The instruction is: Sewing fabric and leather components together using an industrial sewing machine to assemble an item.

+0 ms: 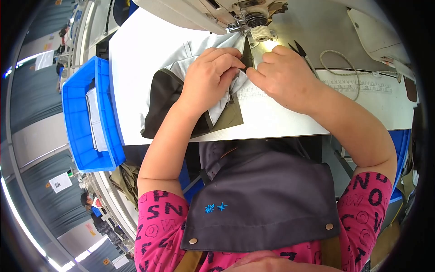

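Note:
Under the head of a sewing machine (253, 20), both my hands work at a garment of black, olive and silvery-white fabric (165, 97). My left hand (210, 75) is closed, its thumb and fingers pinching the fabric close to the needle area. My right hand (285, 79) is closed too, its thumb and finger meeting the same dark edge just right of the left fingertips. The fabric spreads left and toward me over the white table (267, 124). Exactly what lies between the right fingers is partly hidden.
Thread snips (306, 56) lie right of my right hand, beside a looped cord (337, 72). A ruler scale (362, 86) marks the tabletop. At the left stands a blue bin (86, 158) with folded pieces inside. A dark apron (263, 195) covers my lap.

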Motion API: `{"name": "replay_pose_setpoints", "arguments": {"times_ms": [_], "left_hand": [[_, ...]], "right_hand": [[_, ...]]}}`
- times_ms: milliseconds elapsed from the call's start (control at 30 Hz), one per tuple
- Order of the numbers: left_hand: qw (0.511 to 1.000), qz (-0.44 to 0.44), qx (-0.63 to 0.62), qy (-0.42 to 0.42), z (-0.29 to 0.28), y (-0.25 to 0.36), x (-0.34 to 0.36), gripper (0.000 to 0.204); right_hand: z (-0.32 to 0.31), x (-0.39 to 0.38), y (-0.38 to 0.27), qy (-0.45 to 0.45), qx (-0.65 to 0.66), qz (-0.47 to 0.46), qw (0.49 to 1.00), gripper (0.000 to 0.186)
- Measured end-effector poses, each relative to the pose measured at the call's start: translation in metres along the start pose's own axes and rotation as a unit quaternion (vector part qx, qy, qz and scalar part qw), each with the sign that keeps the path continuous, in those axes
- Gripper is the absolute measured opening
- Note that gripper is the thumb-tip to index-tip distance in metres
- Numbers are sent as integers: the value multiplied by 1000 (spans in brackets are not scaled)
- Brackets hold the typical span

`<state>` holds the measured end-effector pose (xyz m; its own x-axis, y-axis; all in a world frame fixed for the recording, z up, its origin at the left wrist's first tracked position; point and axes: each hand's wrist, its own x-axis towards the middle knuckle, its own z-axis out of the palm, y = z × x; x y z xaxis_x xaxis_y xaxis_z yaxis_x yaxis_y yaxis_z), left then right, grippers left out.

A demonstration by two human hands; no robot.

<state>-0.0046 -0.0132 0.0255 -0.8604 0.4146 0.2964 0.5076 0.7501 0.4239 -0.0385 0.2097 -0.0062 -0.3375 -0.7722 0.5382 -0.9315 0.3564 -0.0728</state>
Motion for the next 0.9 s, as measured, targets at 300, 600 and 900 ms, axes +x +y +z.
{"name": "replay_pose_setpoints", "arguments": {"times_ms": [300,600,900], "left_hand": [[999,6,37,-37,-3,4,3,19],[994,-79,23,76,16,11,-13,38],[992,-63,1,111,24,11,-13,36]], "right_hand": [[1,-1,2,4,27,5,1000,5],[-5,9,5,15,-2,19,1000,7],[-4,1,6,-31,-1,-33,999,19]]}}
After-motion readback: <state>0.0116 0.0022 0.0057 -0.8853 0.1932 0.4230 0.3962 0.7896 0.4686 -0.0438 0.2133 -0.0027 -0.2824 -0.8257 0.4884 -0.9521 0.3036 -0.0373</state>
